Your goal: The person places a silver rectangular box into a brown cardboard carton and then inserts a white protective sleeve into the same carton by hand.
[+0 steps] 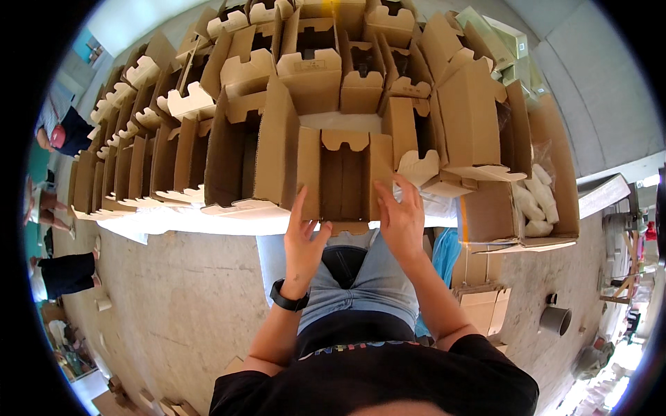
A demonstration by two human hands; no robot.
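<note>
A small open cardboard box (345,173) stands at the table's front edge before me, with a notched far flap and two upright side panels. My left hand (304,239) is at its near left corner, index finger stretched along the left panel and thumb apart near the front flap. On the other side, my right hand (402,220) rests its outstretched fingers against the right panel. Neither hand's fingers are wrapped round the box. Inside, the box shows bare brown walls.
Rows of open cardboard boxes (239,156) crowd the table left and behind. A larger carton (489,211) at right holds white wrapped pieces (541,194). A white cloth (173,220) hangs over the front edge. A grey bin (555,321) stands on the floor; people are at far left.
</note>
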